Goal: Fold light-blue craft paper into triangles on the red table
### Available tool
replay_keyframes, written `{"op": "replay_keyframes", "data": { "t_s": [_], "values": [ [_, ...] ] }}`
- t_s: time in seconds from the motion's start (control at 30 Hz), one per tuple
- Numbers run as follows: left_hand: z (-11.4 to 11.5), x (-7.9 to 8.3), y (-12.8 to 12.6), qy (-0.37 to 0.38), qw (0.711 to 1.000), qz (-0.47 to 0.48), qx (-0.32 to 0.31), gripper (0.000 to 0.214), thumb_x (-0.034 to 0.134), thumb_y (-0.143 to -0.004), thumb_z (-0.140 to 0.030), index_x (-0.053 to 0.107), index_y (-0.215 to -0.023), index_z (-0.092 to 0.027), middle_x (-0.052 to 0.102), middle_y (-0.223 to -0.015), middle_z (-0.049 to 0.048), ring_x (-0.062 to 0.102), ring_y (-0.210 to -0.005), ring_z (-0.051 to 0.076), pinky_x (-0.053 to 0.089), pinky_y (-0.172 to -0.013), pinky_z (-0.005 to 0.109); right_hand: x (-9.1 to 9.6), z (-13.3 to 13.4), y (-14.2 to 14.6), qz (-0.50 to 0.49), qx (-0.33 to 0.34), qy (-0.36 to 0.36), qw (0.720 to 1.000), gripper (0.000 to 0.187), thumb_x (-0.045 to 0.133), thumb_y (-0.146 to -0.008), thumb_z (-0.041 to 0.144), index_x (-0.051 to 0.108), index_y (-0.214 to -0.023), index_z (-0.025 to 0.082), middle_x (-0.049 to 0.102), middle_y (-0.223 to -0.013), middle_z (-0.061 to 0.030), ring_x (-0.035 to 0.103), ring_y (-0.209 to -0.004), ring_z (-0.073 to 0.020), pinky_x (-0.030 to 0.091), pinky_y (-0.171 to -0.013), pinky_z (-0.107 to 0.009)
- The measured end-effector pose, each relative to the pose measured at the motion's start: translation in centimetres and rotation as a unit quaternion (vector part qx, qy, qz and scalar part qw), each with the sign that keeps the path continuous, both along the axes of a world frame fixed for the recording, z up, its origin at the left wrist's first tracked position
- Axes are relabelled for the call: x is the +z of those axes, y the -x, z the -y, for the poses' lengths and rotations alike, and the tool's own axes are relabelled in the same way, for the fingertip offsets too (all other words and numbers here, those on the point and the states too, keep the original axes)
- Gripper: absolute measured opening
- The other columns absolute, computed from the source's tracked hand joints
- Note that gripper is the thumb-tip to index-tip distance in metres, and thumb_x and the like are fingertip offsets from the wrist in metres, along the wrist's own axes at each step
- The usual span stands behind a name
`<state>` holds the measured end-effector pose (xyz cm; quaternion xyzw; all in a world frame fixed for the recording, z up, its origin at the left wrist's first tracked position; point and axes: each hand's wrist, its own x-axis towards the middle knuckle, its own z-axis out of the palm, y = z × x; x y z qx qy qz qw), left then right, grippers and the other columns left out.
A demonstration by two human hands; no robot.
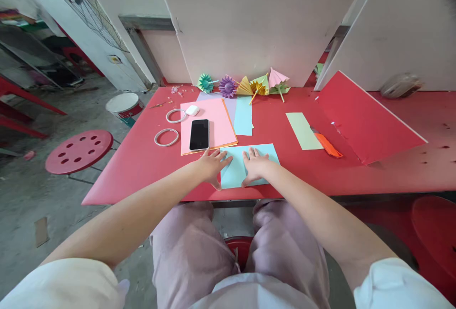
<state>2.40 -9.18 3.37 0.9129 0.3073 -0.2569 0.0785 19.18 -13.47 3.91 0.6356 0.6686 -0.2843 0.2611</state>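
A light blue sheet of paper [237, 169] lies at the near edge of the red table [142, 157]. My left hand [212, 164] rests on the sheet's left edge, fingers stretched out and flat. My right hand [255, 165] lies flat on the middle of the sheet, fingers spread. Neither hand holds anything. Just beyond the sheet sits a stack of pink paper [213, 117] with a black phone [199, 134] and a white earbud case [193, 110] on it.
An orange utility knife [327, 145] lies beside a pale green strip [303, 130] at the right. Folded paper flowers and umbrellas [245, 86] line the back. Two white rings [166, 136] lie at the left. A red board [359, 117] leans at the right. A pink stool [79, 151] stands left.
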Motion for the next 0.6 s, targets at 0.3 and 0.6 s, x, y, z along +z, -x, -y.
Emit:
{"op": "replay_keyframes", "data": {
  "t_s": [0.3,0.6],
  "values": [
    [1.8,-2.8,-5.9,-0.037,0.952,0.304,0.018,0.078,0.061,-0.068,-0.023,0.026,-0.138,-0.011,0.026,-0.145,0.0144,0.017,-0.135,0.025,0.025,-0.106,0.038,-0.7,-0.2,-0.1,0.003,0.027,-0.023,0.999,0.12,0.069,-0.05,0.061,0.006,-0.143,0.021,-0.008,-0.15,-0.0102,-0.012,-0.134,-0.0369,0.0,-0.102,-0.062],
    [2.5,-7.5,-6.7,-0.093,0.929,0.355,0.053,0.056,0.03,-0.082,-0.013,0.026,-0.137,-0.005,0.029,-0.143,0.015,0.018,-0.135,0.022,0.021,-0.108,0.041,-0.7,0.8,-1.2,-0.044,0.01,-0.066,0.997,0.121,0.066,-0.05,0.062,0.005,-0.143,0.013,-0.005,-0.149,-0.0152,-0.01,-0.135,-0.0346,-0.001,-0.103,-0.062]
  ]
}}
